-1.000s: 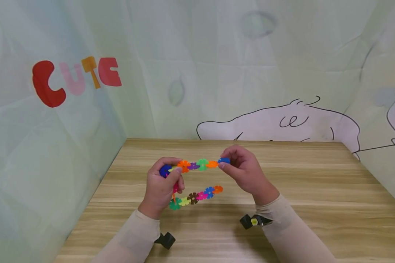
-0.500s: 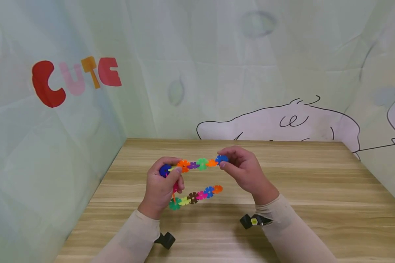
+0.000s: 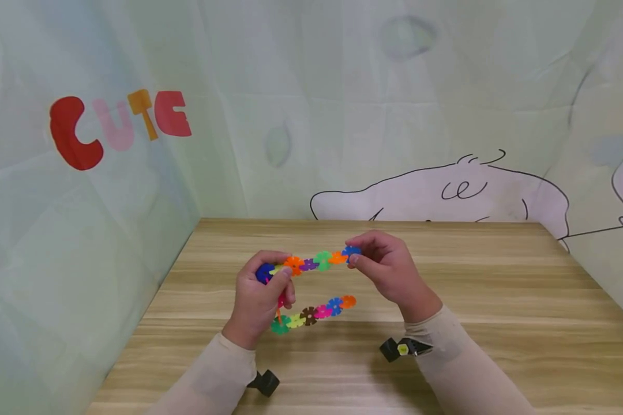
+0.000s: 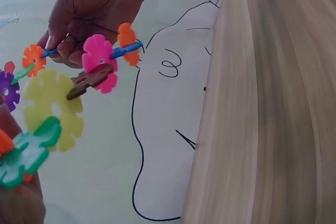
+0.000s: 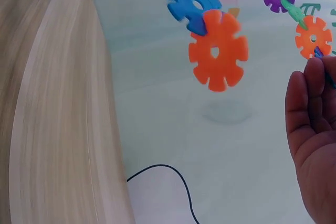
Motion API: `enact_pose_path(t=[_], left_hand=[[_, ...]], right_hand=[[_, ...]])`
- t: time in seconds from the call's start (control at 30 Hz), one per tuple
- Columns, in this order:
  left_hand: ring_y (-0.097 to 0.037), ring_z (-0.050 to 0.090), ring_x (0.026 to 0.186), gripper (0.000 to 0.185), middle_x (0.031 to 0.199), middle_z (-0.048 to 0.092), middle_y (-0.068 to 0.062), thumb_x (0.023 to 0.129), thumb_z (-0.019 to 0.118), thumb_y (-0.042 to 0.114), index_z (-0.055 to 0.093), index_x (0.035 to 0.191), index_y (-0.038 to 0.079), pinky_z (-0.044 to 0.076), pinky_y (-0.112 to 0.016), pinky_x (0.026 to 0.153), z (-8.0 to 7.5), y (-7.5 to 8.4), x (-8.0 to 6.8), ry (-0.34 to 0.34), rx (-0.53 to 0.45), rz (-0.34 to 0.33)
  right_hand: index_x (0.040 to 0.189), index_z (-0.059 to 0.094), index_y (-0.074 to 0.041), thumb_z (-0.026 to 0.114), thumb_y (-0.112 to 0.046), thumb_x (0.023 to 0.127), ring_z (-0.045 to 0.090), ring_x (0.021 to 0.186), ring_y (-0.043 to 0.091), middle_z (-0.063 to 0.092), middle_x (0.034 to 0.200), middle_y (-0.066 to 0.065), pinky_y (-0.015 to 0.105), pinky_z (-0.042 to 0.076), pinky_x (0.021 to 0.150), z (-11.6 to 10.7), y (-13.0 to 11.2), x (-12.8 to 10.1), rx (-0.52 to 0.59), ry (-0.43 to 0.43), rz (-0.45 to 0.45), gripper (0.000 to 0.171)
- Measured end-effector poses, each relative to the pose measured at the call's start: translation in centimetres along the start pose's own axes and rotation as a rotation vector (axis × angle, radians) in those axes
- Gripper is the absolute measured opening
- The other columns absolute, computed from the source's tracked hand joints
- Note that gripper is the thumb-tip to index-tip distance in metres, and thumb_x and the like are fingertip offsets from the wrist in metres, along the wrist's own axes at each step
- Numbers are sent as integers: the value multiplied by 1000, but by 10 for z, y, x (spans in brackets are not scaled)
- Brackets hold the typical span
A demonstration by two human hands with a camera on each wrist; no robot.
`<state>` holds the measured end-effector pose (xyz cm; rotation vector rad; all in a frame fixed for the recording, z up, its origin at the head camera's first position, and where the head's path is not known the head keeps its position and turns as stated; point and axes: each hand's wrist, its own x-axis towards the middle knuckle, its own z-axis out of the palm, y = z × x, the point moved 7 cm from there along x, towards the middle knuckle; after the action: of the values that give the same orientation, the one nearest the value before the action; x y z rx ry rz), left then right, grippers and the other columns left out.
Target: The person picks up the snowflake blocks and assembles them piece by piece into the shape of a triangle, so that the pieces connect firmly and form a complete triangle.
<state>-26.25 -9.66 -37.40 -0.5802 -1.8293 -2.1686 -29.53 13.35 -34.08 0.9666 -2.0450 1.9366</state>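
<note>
One chain of interlocking plastic snowflake discs is bent back on itself, its two rows held above the table. My left hand (image 3: 262,294) grips the bend near a dark blue disc (image 3: 263,273), thumb by an orange disc (image 3: 293,266). Purple (image 3: 308,264), green (image 3: 323,260) and orange discs lead right to a blue end disc (image 3: 351,252), pinched by my right hand (image 3: 391,274) between thumb and fingers. The lower row runs from a teal disc (image 3: 280,324) through yellow, brown (image 3: 308,316), pink and blue to a free orange disc (image 5: 218,51). My palm covers part of the bend.
A wood-grain table (image 3: 498,300) lies under both hands. Behind and beside it hang pale printed cloth walls (image 3: 342,115), with coloured letters at left and a line-drawn figure at the back. Each wrist carries a small black camera (image 3: 391,350).
The blue end disc has turned in my right fingers from nearly edge-on to more face-on. My left hand and the chain have shifted slightly right and down.
</note>
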Motion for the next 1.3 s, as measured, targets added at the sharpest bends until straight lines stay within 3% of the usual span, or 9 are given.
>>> enact_pose_path(t=[0.23, 0.4, 0.5, 0.63, 0.73, 0.97, 1.13, 1.3], left_hand=[[-14, 61, 53, 17, 65, 62, -2, 104, 59, 0, 59, 120, -5, 56, -25, 52, -1, 1, 1, 40, 9, 3], [-12, 61, 53, 13, 64, 62, -3, 104, 60, 2, 63, 117, 3, 57, -25, 52, -8, 2, 3, 133, -27, -2], [-12, 60, 51, 16, 64, 62, -3, 103, 59, -1, 66, 114, 8, 56, -24, 49, -13, 6, 5, 177, -91, 46], [-11, 61, 52, 19, 69, 63, -1, 104, 56, -3, 67, 114, 9, 54, -22, 48, -15, 13, 7, 168, -163, 153], [-10, 63, 55, 17, 75, 64, -1, 106, 55, -1, 66, 116, 7, 55, -22, 49, -12, 16, 7, 137, -196, 217], [-8, 64, 58, 15, 83, 63, 0, 108, 56, 7, 66, 118, 13, 56, -20, 52, -8, 20, 6, 130, -187, 254], [-10, 68, 66, 18, 81, 67, -1, 109, 53, 5, 64, 123, 11, 59, -22, 57, -4, 20, 4, 89, -152, 204], [-12, 73, 76, 22, 88, 70, -4, 109, 52, 4, 61, 128, 10, 62, -26, 64, 0, 16, 1, 40, -94, 131]], right_hand=[[124, 67, 8, 65, 9, 96, 70, 83, 15, 70, 98, 1, 26, 61, 75, 1, 1, 2, -43, 1, 23, 28], [148, 55, -6, 68, -4, 99, 70, 96, 25, 64, 117, 14, 31, 62, 85, -1, 11, 4, -109, -8, 160, 50], [153, 48, -13, 67, -9, 101, 69, 105, 29, 63, 127, 16, 33, 61, 90, 2, 21, 3, -113, -64, 278, 56], [154, 45, -10, 69, -5, 100, 69, 111, 30, 67, 128, 19, 33, 60, 92, 13, 29, 0, -84, -206, 358, 59], [153, 45, -6, 69, -1, 98, 70, 113, 33, 68, 127, 24, 33, 60, 93, 19, 29, -1, -52, -252, 341, 59], [151, 47, -8, 71, 1, 96, 71, 112, 24, 70, 130, 19, 32, 61, 91, 22, 25, -1, 10, -207, 348, 61], [154, 39, -2, 68, 6, 97, 72, 106, 17, 67, 130, 27, 29, 61, 91, 21, 20, 1, 69, -152, 276, 65], [160, 32, -12, 67, 6, 97, 73, 105, 17, 68, 131, 27, 28, 61, 92, 17, 15, 2, 101, -78, 232, 75]])
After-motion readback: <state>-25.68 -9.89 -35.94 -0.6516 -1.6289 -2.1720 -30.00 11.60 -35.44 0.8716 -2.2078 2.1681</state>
